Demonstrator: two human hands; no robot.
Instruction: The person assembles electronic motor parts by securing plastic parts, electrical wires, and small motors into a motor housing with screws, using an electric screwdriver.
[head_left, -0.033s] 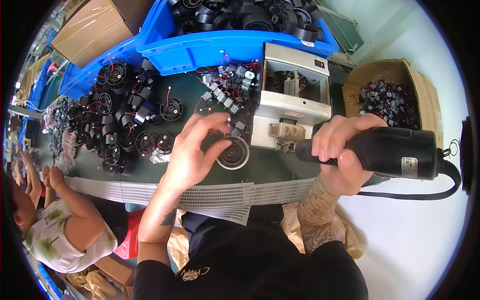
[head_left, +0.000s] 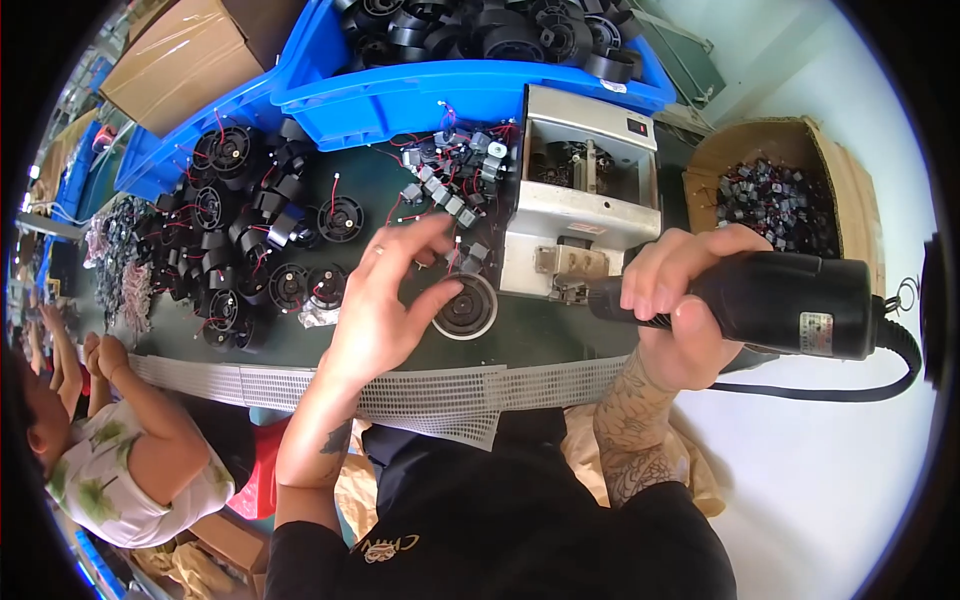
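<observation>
**Left hand loose at round part, right hand gripping tool**

From where I stand: right hand (head_left: 688,330) wraps a thick black handheld power tool (head_left: 785,300), fingers and thumb around its narrower front, held level. Nose points left, close to the metal fixture (head_left: 575,264) on the front of the pale boxy machine (head_left: 585,226). Cable (head_left: 830,391) loops off the tool's rear.

Left hand (head_left: 382,312) open, fingers curved and raised, thumb tip at the rim of a round black part (head_left: 466,312) (contact or just above it, cannot tell). That part lies on the green worktop (head_left: 560,340), left of the machine, pale ring around its edge. Small grey motor (head_left: 473,257) with wire sits right by its far edge.

Around: loose grey motors (head_left: 440,188) beyond the left hand, heap of black round housings (head_left: 270,203) to the left, blue bin (head_left: 380,108) of black parts behind, cardboard box (head_left: 858,190) of small motors (head_left: 770,205) right. Another person (head_left: 165,440) sits at far left, forearms up at the worktop.
</observation>
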